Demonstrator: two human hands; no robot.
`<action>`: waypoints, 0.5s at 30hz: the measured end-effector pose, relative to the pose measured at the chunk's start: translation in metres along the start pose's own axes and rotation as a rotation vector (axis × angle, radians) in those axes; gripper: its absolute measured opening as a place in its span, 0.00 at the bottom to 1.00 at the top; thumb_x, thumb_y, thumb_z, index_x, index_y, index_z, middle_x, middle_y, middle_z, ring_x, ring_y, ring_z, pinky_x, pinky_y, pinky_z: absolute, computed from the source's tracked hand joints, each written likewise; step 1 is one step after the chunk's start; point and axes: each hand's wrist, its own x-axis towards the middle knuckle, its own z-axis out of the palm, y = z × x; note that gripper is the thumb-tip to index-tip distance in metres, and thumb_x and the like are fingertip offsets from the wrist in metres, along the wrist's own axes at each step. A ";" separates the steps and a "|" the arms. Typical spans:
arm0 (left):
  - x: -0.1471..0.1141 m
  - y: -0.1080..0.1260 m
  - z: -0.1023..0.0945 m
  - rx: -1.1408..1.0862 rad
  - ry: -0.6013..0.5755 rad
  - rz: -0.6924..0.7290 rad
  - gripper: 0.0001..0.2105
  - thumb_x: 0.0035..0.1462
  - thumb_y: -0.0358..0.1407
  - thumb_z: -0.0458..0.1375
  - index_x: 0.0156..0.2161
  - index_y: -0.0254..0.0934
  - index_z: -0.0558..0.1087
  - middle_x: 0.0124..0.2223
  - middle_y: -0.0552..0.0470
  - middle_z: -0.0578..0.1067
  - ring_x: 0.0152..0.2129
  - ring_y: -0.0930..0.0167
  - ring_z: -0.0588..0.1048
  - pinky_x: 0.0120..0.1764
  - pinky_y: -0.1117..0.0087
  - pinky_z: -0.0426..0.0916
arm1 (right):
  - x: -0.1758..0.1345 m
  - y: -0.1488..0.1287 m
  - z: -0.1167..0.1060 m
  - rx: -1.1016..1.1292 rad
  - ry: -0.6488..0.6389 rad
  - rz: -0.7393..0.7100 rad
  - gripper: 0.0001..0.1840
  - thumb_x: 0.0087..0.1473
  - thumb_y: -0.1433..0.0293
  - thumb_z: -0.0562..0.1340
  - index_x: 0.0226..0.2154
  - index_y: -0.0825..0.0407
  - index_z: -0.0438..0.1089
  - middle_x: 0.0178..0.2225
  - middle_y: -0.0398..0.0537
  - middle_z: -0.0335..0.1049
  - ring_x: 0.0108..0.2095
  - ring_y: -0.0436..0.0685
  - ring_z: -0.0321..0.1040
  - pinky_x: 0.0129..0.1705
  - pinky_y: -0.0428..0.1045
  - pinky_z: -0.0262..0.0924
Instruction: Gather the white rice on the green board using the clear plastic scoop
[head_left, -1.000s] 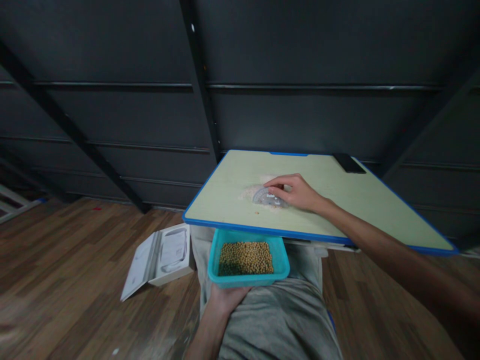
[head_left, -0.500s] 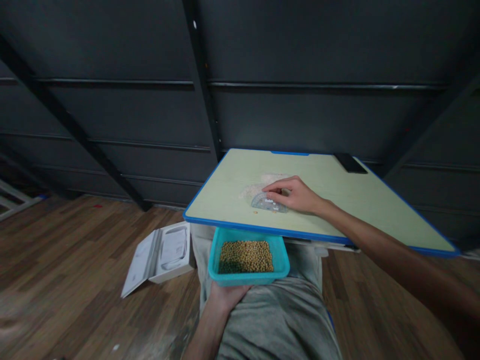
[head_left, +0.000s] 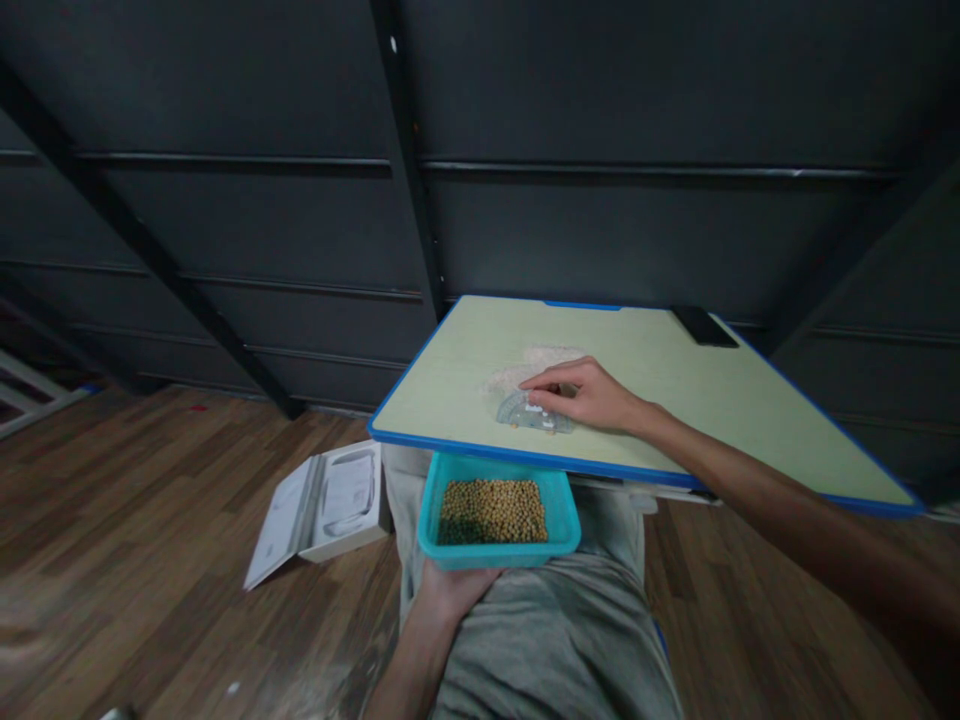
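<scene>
A clear protractor (head_left: 534, 415) lies flat on the pale table top (head_left: 637, 370), pinched along its upper side by my right hand (head_left: 589, 393). A few small tan beans (head_left: 550, 431) show at its straight lower edge. Behind it is a patch of pale grains or powder (head_left: 510, 380), partly covered by that hand. Just below the table's front edge, a turquoise basket (head_left: 500, 560) holds many round tan soybeans (head_left: 491, 510). My left hand (head_left: 454, 590) supports the basket from underneath at its near side; most of its fingers are hidden below it.
A black phone (head_left: 703, 326) lies at the table's far right corner. On the wooden floor to the left stands an open white box (head_left: 345, 500) with papers inside. A dark panelled wall (head_left: 600, 230) rises right behind the table.
My right hand has drawn the protractor slightly towards me and to the left, closer to the beans at the table's front. The basket and my left hand look unmoved.
</scene>
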 end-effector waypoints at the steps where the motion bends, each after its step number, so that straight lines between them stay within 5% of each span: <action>1: 0.000 0.000 0.000 -0.003 -0.005 -0.001 0.20 0.53 0.37 0.64 0.52 0.46 0.78 0.55 0.45 0.82 0.54 0.52 0.78 0.55 0.45 0.74 | 0.000 0.000 0.000 0.000 -0.010 0.000 0.12 0.61 0.65 0.66 0.44 0.47 0.83 0.41 0.49 0.83 0.35 0.54 0.75 0.39 0.51 0.68; 11: 0.001 -0.006 -0.008 0.024 0.005 -0.002 0.17 0.53 0.35 0.64 0.50 0.44 0.79 0.50 0.47 0.84 0.51 0.54 0.80 0.56 0.49 0.74 | -0.005 -0.008 0.005 0.151 -0.140 0.048 0.16 0.57 0.60 0.69 0.45 0.51 0.82 0.30 0.47 0.80 0.26 0.51 0.71 0.31 0.48 0.66; 15: 0.002 -0.007 -0.007 0.039 0.006 0.023 0.20 0.51 0.38 0.67 0.51 0.43 0.79 0.51 0.45 0.83 0.50 0.55 0.80 0.56 0.49 0.74 | -0.001 -0.006 0.005 0.147 -0.047 0.056 0.15 0.58 0.61 0.68 0.44 0.51 0.82 0.31 0.48 0.81 0.28 0.52 0.72 0.32 0.49 0.67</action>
